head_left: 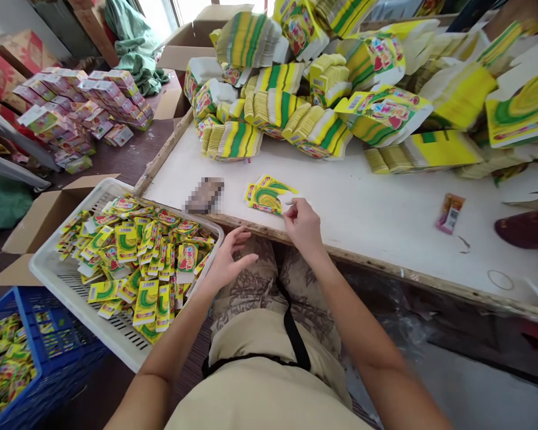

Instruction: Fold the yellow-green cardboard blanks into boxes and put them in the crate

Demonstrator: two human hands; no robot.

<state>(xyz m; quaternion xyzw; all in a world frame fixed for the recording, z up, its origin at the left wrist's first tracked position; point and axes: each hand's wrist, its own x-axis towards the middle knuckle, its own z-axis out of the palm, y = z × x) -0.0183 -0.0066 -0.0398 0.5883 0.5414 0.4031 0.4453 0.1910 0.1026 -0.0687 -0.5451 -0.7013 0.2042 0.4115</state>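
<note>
Two or so flat yellow-green cartons (266, 196) lie overlapping on the white table, close to its front edge. My right hand (303, 226) is at their right end, thumb and forefinger pinched on the white flap of the cartons. Just off the table edge, above my lap, my left hand (229, 258) has its fingers apart and holds nothing. It is near the right rim of a white basket (42, 254) heaped with small yellow-green boxes (146, 301).
Bundled flat cartons (240, 140) are piled along the table's back. A blurred-out object (205, 195) lies left of the cartons, a small packet (451, 213) to the right. A blue crate (65, 364) stands lower left; stacked pink boxes (112, 95) sit on the floor.
</note>
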